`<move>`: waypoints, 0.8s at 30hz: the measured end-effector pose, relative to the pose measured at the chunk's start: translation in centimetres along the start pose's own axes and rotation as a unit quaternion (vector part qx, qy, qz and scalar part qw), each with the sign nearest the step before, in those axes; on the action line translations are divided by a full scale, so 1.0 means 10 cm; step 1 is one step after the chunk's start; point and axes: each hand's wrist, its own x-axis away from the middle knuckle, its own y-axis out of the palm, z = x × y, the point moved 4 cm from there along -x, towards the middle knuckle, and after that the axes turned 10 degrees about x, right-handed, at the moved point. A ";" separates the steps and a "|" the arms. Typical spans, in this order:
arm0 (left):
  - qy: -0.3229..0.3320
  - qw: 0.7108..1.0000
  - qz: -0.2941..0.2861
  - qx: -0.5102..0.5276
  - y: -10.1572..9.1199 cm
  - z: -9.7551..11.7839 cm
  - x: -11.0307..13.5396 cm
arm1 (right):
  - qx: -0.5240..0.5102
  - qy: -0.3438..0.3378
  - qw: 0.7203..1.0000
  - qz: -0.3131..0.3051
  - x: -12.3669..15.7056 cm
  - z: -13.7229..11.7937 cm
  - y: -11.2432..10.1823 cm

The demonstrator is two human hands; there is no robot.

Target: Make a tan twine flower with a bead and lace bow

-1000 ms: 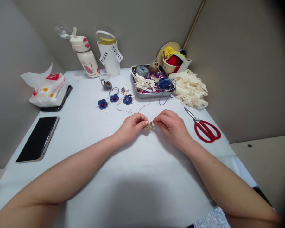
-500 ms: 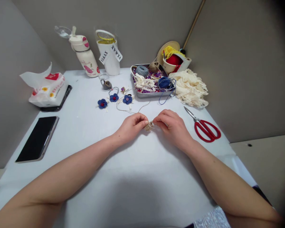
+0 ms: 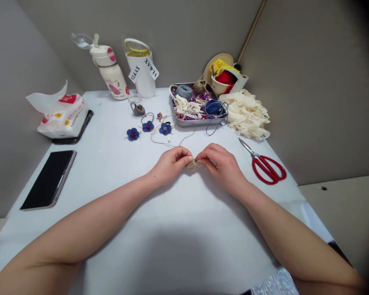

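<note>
Twine bundle (image 3: pixel 192 164) between hands (image 3: pixel 171 163), table (image 3: pixel 184 229) centre

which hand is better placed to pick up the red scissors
Probably right: the right hand is nearest the red scissors, on its side; the left hand would have to cross. Both pinch the twine bundle.

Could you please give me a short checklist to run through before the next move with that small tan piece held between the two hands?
1. Grip on the small tan piece: ok. The left hand and right hand pinch it from either side.
2. Bare table under the hands: ok.
3. The red scissors: ok. The blades are closed, and they lie right of the right hand, apart from it.
4. The thin cord: cannot tell. It loops towards the blue flowers, and its near end is hidden by the fingers.
5. The phone: ok. It lies near the table's left edge, far from both hands.
</note>
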 end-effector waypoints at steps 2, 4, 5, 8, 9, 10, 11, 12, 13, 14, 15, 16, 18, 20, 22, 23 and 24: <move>-0.002 1.000 -0.001 0.001 0.00 0.00 0.00 | -0.012 0.008 1.000 -0.003 0.00 -0.01 0.00; -0.005 1.000 -0.002 0.000 0.00 -0.01 0.00 | -0.026 0.015 0.999 -0.011 0.00 -0.01 0.00; -0.005 1.000 -0.002 0.000 0.00 -0.01 0.00 | -0.031 0.017 0.999 -0.015 0.00 -0.01 0.00; -0.006 1.000 0.001 0.003 0.00 -0.02 0.00 | -0.027 0.015 0.999 -0.014 0.00 0.02 -0.02; -0.007 1.000 0.002 0.004 0.00 -0.02 -0.01 | -0.020 0.012 1.000 -0.010 0.00 0.02 -0.03; -0.008 1.000 0.002 0.005 0.00 -0.02 -0.01 | -0.013 0.008 1.000 -0.007 0.00 0.03 -0.04; -0.009 1.000 0.002 0.006 0.00 -0.03 -0.01 | -0.007 0.004 1.000 -0.007 0.00 0.03 -0.04; -0.009 1.000 0.002 0.005 0.00 -0.02 -0.01 | -0.004 0.000 1.000 -0.010 0.00 0.03 -0.03; -0.008 1.000 0.001 0.004 0.00 -0.02 -0.01 | -0.002 -0.003 1.000 -0.015 0.00 0.03 -0.02; -0.007 1.000 0.001 0.003 0.01 -0.02 -0.01 | -0.002 -0.005 1.000 -0.020 0.01 0.02 -0.01; -0.004 1.000 0.000 0.000 0.01 -0.02 0.00 | -0.003 -0.005 1.000 -0.025 0.01 0.00 0.00; -0.003 1.000 0.000 -0.002 0.01 -0.02 0.00 | -0.005 -0.003 1.000 -0.027 0.02 -0.01 0.00; -0.003 1.000 0.000 -0.001 0.01 -0.02 0.00 | -0.014 0.006 1.000 -0.026 0.04 -0.05 0.00; -0.012 1.000 -0.003 0.006 0.01 -0.03 0.00 | -0.024 0.018 0.999 -0.021 0.05 -0.09 -0.01; -0.023 1.000 -0.006 0.018 0.02 -0.03 0.01 | -0.022 0.021 0.999 -0.016 0.06 -0.13 -0.02; -0.025 0.999 -0.006 0.022 0.02 -0.02 0.01 | -0.011 0.015 1.000 -0.016 0.07 -0.15 -0.03; -0.025 0.999 -0.005 0.024 0.02 -0.02 0.01 | 0.009 0.002 1.000 -0.017 0.07 -0.18 -0.03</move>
